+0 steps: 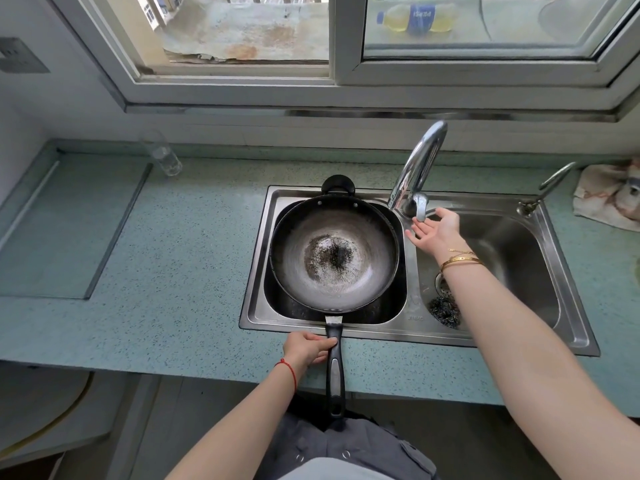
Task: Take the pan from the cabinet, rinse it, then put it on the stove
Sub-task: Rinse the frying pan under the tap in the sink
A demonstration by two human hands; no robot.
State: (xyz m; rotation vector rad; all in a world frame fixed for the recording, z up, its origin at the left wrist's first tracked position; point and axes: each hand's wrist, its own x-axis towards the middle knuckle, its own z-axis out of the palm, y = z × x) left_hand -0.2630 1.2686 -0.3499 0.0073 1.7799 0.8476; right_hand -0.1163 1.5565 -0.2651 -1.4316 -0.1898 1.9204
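The dark round metal pan [334, 252] sits in the left sink basin [258, 271], out of the cabinet. Left hand [308, 348] grips its handle; right hand [433, 232], open and empty, reaches the chrome faucet [417, 168]. Rinsing and stove remain.

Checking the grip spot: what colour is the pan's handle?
Black with a grey inset, on the pan handle; head view.

Mirrored "Pepsi" on bottle [415, 17]; sink [414, 318] stamp unreadable
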